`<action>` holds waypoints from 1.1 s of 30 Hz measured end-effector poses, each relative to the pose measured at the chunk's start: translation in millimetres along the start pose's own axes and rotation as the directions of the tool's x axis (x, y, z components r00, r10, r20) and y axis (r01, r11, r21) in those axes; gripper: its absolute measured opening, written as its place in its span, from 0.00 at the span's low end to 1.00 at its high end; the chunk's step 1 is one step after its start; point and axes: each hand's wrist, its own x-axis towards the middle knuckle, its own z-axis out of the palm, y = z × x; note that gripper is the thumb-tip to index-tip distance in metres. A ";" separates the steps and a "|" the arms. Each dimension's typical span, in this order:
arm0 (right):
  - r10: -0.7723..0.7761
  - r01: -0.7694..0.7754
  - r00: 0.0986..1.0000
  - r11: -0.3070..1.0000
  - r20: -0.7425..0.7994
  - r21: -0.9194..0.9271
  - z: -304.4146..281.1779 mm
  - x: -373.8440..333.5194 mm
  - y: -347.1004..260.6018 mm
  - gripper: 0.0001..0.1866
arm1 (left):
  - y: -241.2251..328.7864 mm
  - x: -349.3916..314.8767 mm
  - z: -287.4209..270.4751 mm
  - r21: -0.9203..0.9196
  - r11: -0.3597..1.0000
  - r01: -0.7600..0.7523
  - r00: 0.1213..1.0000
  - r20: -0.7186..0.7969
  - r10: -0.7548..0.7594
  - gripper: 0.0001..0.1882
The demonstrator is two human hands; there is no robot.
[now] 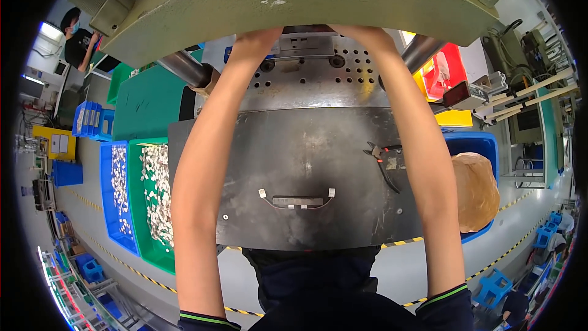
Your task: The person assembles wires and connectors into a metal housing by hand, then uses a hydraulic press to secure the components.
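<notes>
Both my forearms reach forward under the olive-green beam (pixel 288 0) of a press. Only the back of my left hand (pixel 260 37) shows; the beam hides its fingers. My right hand (pixel 362 34) is likewise cut off at the beam, its fingers out of sight. Between the hands, a metal fixture block (pixel 305 46) sits on the steel bed plate (pixel 294 92), which is drilled with many holes. Nearer me, on the dark worktop (pixel 306 165), lies a narrow grey strip (pixel 297 201) with thin wires curving to a small white connector at each end. Red-and-black cutting pliers (pixel 381 162) rest under my right forearm's inner side.
Steel columns (pixel 184 68) (pixel 422 54) flank the bed. At the left stand a blue bin (pixel 108 208) and a green bin (pixel 136 208) of small whitish pieces. To the right, a blue bin (pixel 490 141) holds a brown bag; a red bin (pixel 453 61) is farther back.
</notes>
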 end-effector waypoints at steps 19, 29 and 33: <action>0.107 -0.139 0.966 0.982 0.234 0.128 4.7 10.2 19.5 0.11 | 21.7 14.6 -2.9 -0.210 0.957 0.202 0.955 -0.173 -0.239 0.11; -0.047 0.055 0.997 0.987 -0.055 0.153 17.7 -5.3 6.0 0.17 | 19.6 7.8 -4.6 -0.295 0.938 0.180 0.950 -0.194 -0.243 0.11; 0.026 -0.026 1.000 0.986 -0.002 0.162 13.3 -5.4 2.2 0.18 | 22.3 9.8 -5.8 -0.286 0.926 0.246 0.940 -0.164 -0.300 0.10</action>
